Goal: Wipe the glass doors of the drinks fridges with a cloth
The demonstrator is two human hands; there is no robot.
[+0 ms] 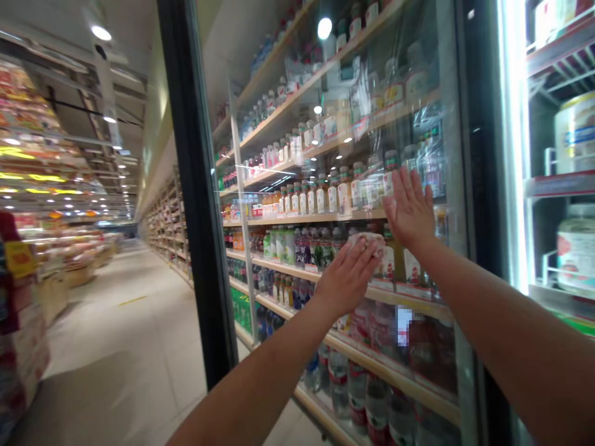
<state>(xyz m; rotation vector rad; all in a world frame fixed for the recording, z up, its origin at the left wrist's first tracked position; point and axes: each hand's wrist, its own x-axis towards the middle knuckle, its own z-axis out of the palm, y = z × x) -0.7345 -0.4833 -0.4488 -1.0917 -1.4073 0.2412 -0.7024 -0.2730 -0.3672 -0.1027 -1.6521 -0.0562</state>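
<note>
Pale store floor (134,347) at far left, then black door frame (198,186) between it and the left grip (348,275), edging a glass door (297,207) with rows of bottles (320,197) showing in it. Fingers together there, closed over a crumpled cloth (378,243) and pressed toward the glass. Just above and right, right grip (411,209): bare, fingers slightly spread, palm apparently flat on the door. Farther right, lit cooler (558,186) with jars (579,139). Possible trouble: loss of the cloth through loosened left fingertips; smears from the bare right palm; a swing of the door under uneven pushing.
</note>
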